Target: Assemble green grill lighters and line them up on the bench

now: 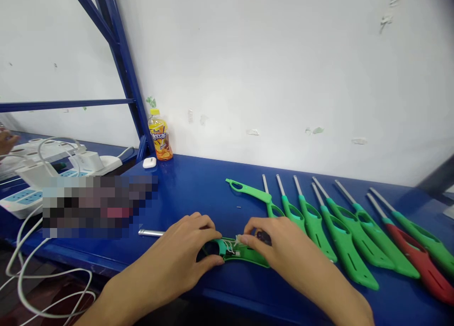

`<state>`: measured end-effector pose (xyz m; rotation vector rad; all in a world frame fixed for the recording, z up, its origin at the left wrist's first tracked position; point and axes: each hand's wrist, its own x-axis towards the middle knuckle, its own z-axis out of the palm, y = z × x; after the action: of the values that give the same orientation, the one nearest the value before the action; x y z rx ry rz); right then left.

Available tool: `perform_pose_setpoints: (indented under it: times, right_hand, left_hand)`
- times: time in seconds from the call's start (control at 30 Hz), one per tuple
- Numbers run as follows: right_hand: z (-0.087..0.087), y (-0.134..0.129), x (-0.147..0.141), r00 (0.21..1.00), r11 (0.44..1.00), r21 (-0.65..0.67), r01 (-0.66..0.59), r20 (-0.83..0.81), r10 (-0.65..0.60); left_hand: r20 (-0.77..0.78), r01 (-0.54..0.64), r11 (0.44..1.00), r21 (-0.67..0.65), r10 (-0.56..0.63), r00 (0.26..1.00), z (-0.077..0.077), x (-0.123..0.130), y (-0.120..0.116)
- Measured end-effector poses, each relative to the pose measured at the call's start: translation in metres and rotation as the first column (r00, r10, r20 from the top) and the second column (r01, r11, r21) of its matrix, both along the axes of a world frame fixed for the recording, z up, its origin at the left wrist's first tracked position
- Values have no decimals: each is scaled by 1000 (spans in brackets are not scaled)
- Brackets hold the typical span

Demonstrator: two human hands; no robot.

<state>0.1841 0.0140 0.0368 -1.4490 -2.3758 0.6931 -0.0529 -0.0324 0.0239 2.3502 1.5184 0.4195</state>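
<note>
An opened green utility lighter [253, 256] lies on the blue table in front of me, its metal tube [151, 233] pointing left. My left hand [193, 248] grips it around the teal trigger section [220, 247], thumb below and fingers above. Thin white wires [232, 243] show inside the half shell. Over the shell, my right hand [267, 241] pinches a small pale piece by the wires between thumb and forefinger. A dark rounded thing [264, 237] is tucked in the same hand; its kind is unclear. A loose green shell half [250, 190] lies beyond.
Several green lighters [349, 250] and a red one [422, 259] lie in a row at right. A drink bottle [161, 136] and a white case [149, 163] stand near the wall. Power strips [21, 203] with cables are at left. Another person's hand [7, 141] shows far left.
</note>
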Motion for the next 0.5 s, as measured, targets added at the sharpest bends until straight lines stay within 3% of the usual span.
perform_pose_setpoints:
  times: [0.23, 0.5]
  right_hand:
    - [0, 0, 5, 1000, 999, -29, -29, 7, 29]
    - [-16, 7, 11, 999, 998, 29, -50, -5, 50]
  left_hand:
    - [-1, -14, 999, -40, 14, 1000, 0, 4, -3]
    - [19, -8, 1000, 9, 7, 1000, -10, 3, -3]
